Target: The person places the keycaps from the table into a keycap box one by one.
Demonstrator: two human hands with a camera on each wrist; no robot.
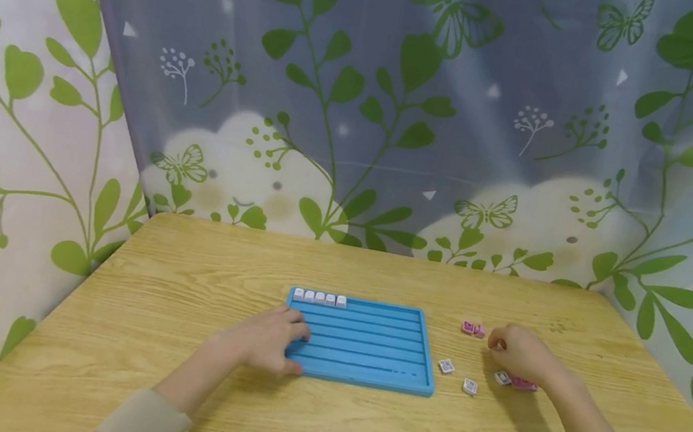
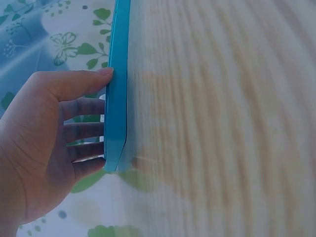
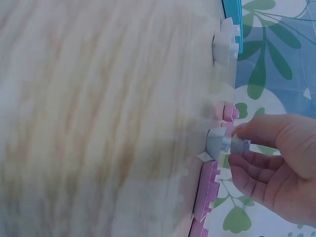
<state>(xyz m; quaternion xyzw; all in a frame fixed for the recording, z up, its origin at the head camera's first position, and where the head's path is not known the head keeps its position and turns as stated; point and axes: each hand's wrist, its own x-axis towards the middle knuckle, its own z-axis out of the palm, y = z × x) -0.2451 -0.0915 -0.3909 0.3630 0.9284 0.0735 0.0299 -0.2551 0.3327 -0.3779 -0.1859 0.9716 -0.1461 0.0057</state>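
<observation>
Pinched between the thumb and fingers of the right hand [image 1: 522, 351] is a pale keycap-like block [image 3: 239, 144]. Just on the near side of this grip, a lone white block [image 1: 502, 377] and a pink cluster [image 1: 524, 384] are seen; left of it lie two pink blocks [image 1: 468, 327] and two loose white blocks [image 1: 446, 365]. Farther left, the blue tray [image 1: 361, 351], bearing a row of five white blocks [image 1: 319, 298], is touched by the left hand [image 1: 268, 337], its fingers loosely spread. A pick-up is judged to be in hand; a lift clear of the neighbouring blocks seems called for.
</observation>
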